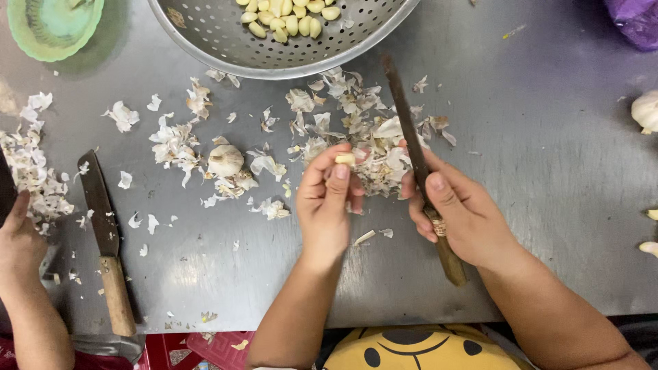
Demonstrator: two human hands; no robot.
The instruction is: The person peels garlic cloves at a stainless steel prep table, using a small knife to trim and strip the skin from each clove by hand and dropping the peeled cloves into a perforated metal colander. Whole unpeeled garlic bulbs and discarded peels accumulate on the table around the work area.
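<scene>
Peeling step: left hand (pixel 327 199) pinches garlic clove (pixel 345 159) at frame centre. Right hand (pixel 458 212) grips knife (pixel 419 164); next, blade meets skin.

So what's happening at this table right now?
A person is peeling garlic over a metal table. Their left hand pinches a clove at the fingertips, and their right hand grips a thin dark knife, blade pointing away. Papery skins litter the table, with a whole bulb among them. Peeled cloves lie in a perforated metal colander. At far left, another person's hand rests near a second knife.
</scene>
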